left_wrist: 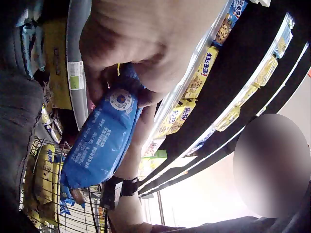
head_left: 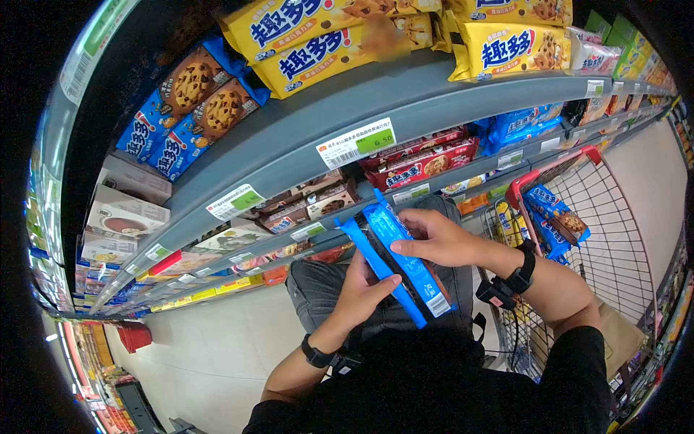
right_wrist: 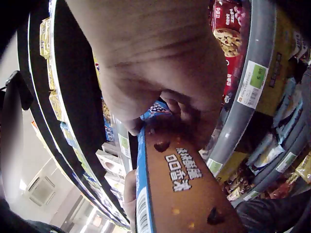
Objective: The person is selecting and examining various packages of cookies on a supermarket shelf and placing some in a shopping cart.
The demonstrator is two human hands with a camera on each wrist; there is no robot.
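Note:
A blue cookie packet (head_left: 394,260) is held over the person's lap in the head view, its printed back and barcode turned up. The left hand (head_left: 369,286) grips its near left side, thumb lying across the edge. From the far right side the right hand (head_left: 437,237) holds it, thumb on top. In the left wrist view, the left hand (left_wrist: 141,43) curls over one end of the packet (left_wrist: 99,141). The right wrist view shows the packet's brown front (right_wrist: 184,184) below the right hand (right_wrist: 160,73).
Shelves of yellow cookie packets (head_left: 517,50) and blue ones (head_left: 191,108) run ahead, with a price-tagged shelf edge (head_left: 354,141) close in front. At the right stands a shopping cart (head_left: 614,210) holding blue packets (head_left: 553,217) and a yellow packet (head_left: 510,224). A red basket (head_left: 134,336) sits on the floor at left.

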